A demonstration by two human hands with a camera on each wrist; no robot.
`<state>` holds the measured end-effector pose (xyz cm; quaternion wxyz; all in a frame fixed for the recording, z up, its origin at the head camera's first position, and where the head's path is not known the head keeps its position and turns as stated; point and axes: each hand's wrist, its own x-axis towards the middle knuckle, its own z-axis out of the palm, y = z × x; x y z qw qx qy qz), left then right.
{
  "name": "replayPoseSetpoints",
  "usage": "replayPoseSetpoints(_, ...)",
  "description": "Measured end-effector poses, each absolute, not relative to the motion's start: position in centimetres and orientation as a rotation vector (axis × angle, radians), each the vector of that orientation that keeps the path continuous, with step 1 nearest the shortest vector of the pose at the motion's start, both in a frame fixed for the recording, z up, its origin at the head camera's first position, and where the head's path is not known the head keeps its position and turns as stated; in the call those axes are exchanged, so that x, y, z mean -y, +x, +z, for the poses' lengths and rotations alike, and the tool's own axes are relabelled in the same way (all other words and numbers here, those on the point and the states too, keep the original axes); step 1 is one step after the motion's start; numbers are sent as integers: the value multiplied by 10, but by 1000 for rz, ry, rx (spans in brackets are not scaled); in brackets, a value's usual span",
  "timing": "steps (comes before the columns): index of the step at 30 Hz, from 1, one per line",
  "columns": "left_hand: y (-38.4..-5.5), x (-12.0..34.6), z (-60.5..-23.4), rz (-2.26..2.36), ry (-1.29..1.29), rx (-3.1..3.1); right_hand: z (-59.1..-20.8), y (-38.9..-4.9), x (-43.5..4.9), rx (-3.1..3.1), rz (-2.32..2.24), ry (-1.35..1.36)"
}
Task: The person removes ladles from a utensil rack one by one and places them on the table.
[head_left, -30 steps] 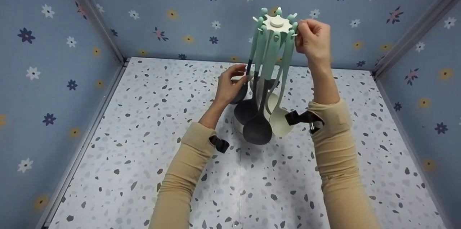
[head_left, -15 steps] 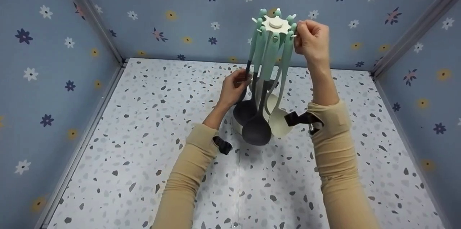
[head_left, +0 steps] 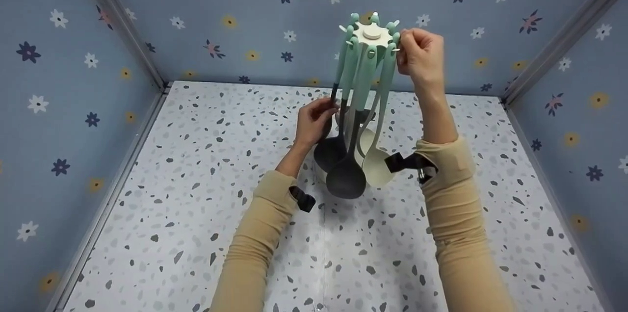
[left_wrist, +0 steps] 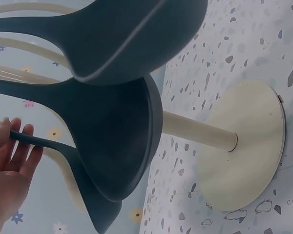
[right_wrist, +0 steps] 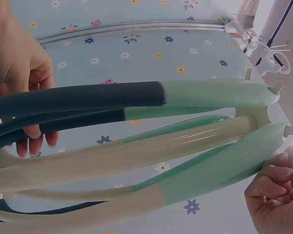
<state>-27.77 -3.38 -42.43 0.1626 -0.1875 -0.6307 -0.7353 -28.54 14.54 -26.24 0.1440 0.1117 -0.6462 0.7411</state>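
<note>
A cream carousel stand (head_left: 371, 32) bears several kitchen utensils with mint handles, hung in a ring from its top pegs. In front hangs a dark ladle (head_left: 346, 179), with a dark spoon (head_left: 329, 152) beside it and a cream spoon (head_left: 377, 167) to its right. My left hand (head_left: 312, 121) holds the dark shaft of a utensil (left_wrist: 46, 143) on the left side between thumb and fingers; its head is partly hidden behind the spoon. My right hand (head_left: 423, 57) is at the rack's upper right, curled fingers pinching the top of a mint handle (right_wrist: 229, 163).
The stand's round cream base (left_wrist: 249, 146) rests on a white speckled table (head_left: 206, 194), mostly hidden by the utensils from above. Blue flowered panels (head_left: 274, 22) enclose the back and both sides. Another dark head (head_left: 368, 116) hangs at the back of the rack.
My left hand has moved in to the dark utensil's shaft, its fingers closing from loosely spread to a grip. The right hand stays at the rack's top. The head view has shifted slightly.
</note>
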Motion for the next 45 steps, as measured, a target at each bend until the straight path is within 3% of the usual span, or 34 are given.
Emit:
replayPoseSetpoints(21, -276, 43, -420, -2053, -408, 1804, -266, -285, -143, 1879, 2053, 377)
replayPoseSetpoints(29, -293, 48, -438, -2047, -389, 1764, -265, -286, -143, 1895, 2054, 345)
replayPoseSetpoints(45, -295, 51, -435, -1986, -320, 1762, -264, -284, -145, 1865, 2098, 341)
